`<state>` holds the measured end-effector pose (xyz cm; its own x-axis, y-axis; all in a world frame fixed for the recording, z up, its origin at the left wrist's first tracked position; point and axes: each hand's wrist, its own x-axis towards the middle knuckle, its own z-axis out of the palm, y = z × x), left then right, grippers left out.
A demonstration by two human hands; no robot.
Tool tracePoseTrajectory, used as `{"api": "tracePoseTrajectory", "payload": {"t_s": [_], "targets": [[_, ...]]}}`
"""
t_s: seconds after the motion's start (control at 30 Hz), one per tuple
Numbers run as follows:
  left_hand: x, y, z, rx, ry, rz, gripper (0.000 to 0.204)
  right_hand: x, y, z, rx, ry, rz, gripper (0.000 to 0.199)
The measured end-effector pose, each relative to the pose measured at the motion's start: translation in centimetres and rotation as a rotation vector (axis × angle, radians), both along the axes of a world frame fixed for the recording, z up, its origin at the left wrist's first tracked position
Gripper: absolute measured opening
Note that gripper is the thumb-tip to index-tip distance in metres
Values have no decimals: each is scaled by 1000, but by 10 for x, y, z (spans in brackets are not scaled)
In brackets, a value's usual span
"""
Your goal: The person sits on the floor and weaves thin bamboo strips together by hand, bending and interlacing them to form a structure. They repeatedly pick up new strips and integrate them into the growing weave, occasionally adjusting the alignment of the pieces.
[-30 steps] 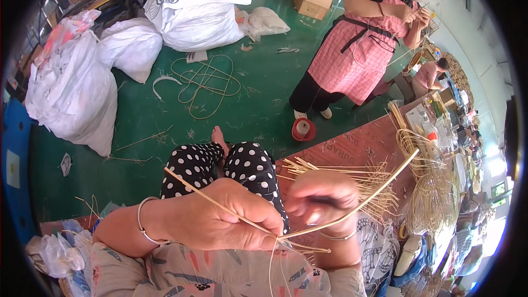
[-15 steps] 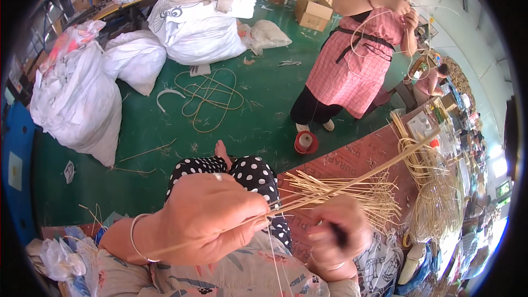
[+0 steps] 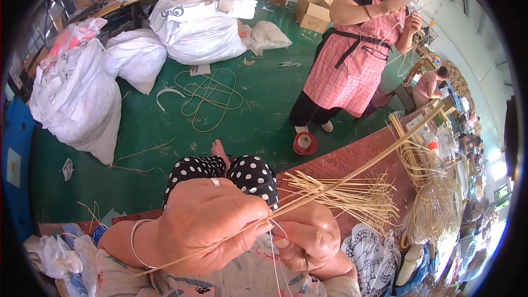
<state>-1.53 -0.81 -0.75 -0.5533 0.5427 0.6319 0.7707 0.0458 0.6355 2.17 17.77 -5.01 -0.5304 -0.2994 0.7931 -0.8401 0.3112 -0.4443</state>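
My left hand (image 3: pixel 212 223), wearing a ring and a thin bangle, is closed around a slim bundle of tan cane strands (image 3: pixel 366 171). The bundle slants from my wrist up to the far right. A white thread (image 3: pixel 274 261) comes off the strands at my left fingertips and hangs over my lap. Just right of that spot, my right hand (image 3: pixel 313 234) is closed below the bundle, its fingers pinching the thread where it loops. Something small and dark shows by the right fingers, too little to name.
A pile of short cane sticks (image 3: pixel 357 198) lies on a reddish board (image 3: pixel 335 159), with coiled cane (image 3: pixel 434 203) to its right. A person in a pink apron (image 3: pixel 352 71) stands ahead, near a red bucket (image 3: pixel 304 143). White sacks (image 3: pixel 77 99) sit far left; loose cane (image 3: pixel 212 99) lies on the floor.
My right hand has moved left, in close to the left fingertips, and its fingers are now on the thread. The left hand still grips the cane. The person in the apron has shifted posture slightly.
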Motion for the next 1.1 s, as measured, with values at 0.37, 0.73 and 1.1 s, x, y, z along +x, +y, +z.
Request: {"api": "tracePoseTrajectory", "payload": {"t_s": [0.37,0.73,1.1], "targets": [[2,-1,-6,-52,69,21,9,14,-8,-6,-415,-558,233,13],[0,-1,-19,-95,21,-18,21,14,-8,12,-56,-371,93,33],[-10,-5,-20,-14,-515,-422,7,-8,28,2,-619,-692,240,34]]}}
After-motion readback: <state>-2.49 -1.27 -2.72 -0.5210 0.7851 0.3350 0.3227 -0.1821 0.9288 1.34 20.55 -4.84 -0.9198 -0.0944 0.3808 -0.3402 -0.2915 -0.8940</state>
